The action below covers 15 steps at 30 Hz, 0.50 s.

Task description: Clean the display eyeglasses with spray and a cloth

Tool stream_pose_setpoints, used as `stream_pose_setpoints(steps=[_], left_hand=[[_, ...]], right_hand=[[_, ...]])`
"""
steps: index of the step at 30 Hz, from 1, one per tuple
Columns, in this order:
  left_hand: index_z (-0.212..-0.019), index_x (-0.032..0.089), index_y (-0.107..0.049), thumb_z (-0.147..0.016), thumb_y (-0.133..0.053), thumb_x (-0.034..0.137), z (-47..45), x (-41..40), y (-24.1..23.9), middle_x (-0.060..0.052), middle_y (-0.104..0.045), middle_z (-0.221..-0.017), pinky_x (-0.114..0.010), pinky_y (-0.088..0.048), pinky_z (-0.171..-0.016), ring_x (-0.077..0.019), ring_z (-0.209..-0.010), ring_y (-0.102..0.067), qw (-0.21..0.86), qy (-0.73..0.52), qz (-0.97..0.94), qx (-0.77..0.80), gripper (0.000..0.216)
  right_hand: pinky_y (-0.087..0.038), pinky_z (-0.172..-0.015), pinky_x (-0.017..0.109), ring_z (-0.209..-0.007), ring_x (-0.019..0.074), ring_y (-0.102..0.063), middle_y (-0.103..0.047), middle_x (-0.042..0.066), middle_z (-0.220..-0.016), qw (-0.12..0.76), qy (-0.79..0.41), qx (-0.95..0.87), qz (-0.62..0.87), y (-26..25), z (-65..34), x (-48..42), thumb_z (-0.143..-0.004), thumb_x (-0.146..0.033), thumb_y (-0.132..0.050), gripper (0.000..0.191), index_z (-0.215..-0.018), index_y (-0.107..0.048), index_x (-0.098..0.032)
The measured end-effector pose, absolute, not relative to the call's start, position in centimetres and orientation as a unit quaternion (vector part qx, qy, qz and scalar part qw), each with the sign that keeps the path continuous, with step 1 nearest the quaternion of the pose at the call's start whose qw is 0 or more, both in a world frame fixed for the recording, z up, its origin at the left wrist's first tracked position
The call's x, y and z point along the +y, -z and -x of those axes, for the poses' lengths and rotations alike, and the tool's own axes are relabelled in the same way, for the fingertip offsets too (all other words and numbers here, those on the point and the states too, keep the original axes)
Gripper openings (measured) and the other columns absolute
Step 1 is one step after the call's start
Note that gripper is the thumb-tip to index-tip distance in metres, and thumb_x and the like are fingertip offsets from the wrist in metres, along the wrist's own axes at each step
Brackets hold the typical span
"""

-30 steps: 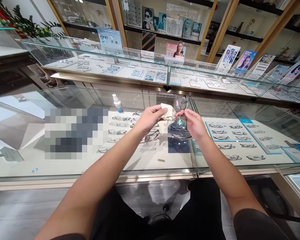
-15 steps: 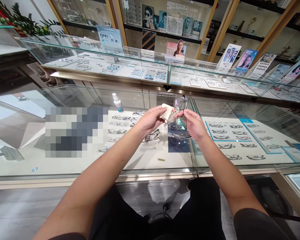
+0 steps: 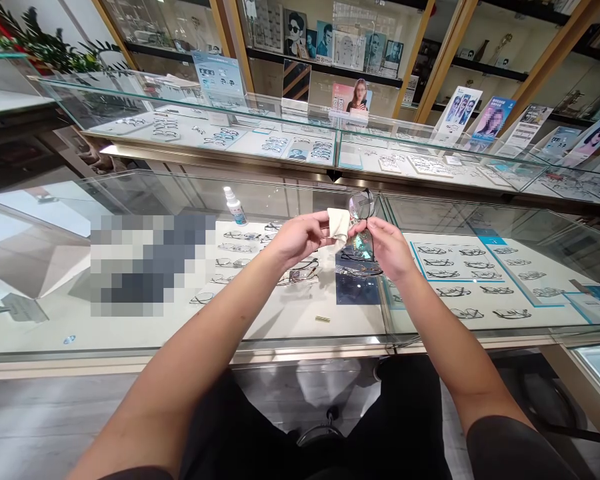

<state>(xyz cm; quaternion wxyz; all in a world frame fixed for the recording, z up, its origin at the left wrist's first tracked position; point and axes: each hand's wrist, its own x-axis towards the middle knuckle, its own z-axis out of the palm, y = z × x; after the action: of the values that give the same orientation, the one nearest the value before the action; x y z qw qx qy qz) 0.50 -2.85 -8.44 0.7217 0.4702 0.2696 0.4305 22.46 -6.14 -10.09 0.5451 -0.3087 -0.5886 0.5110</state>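
Now | one cloth, left hand | one glasses, right hand

Pixelated patch on glass counter

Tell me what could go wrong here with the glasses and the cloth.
The right hand pinches the glasses by a small part only, above the glass counter; a slip could drop them onto it. The left hand presses the cloth at the upper lens, so hard rubbing might bend the thin frame. The spray bottle stands near the left arm and could be knocked over.
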Motion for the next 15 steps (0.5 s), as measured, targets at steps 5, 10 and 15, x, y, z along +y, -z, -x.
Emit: stream_pose_setpoints(steps=[5,10,15], left_hand=[[-0.11,0.017,-0.086,-0.081,-0.088,0.022,0.0,-2.8,8.8,-0.012,-0.083,-0.108,-0.035,-0.055,-0.091,-0.0223,-0.099,-0.075,0.684,-0.394,-0.554,0.263,0.03],[-0.109,0.015,-0.083,-0.08,-0.096,0.049,0.0,-2.4,9.5,-0.011,-0.082,-0.104,-0.032,-0.054,-0.088,-0.0192,-0.093,-0.074,0.687,-0.402,-0.553,0.246,0.046],[-0.105,0.015,-0.081,-0.084,-0.091,0.055,-0.1,-2.5,9.3,-0.009,-0.081,-0.098,-0.03,-0.055,-0.086,-0.0189,-0.092,-0.074,0.699,-0.421,-0.521,0.25,0.046]], right_hand=[[-0.049,-0.105,0.04,-0.105,0.0244,-0.069,-0.079,0.004,-0.1,0.529,-0.515,-0.603,0.3,10.1,-22.6,-6.1,-0.101,-0.049,-0.069,0.025,-0.093,-0.078,-0.027],[-0.049,-0.103,0.039,-0.103,0.0246,-0.069,-0.078,0.004,-0.098,0.517,-0.515,-0.613,0.303,10.1,-22.5,-6.2,-0.099,-0.051,-0.07,0.028,-0.093,-0.077,-0.025],[-0.05,-0.102,0.04,-0.105,0.0263,-0.07,-0.078,0.005,-0.097,0.504,-0.518,-0.616,0.313,10.1,-22.5,-6.2,-0.099,-0.052,-0.07,0.029,-0.093,-0.076,-0.025]])
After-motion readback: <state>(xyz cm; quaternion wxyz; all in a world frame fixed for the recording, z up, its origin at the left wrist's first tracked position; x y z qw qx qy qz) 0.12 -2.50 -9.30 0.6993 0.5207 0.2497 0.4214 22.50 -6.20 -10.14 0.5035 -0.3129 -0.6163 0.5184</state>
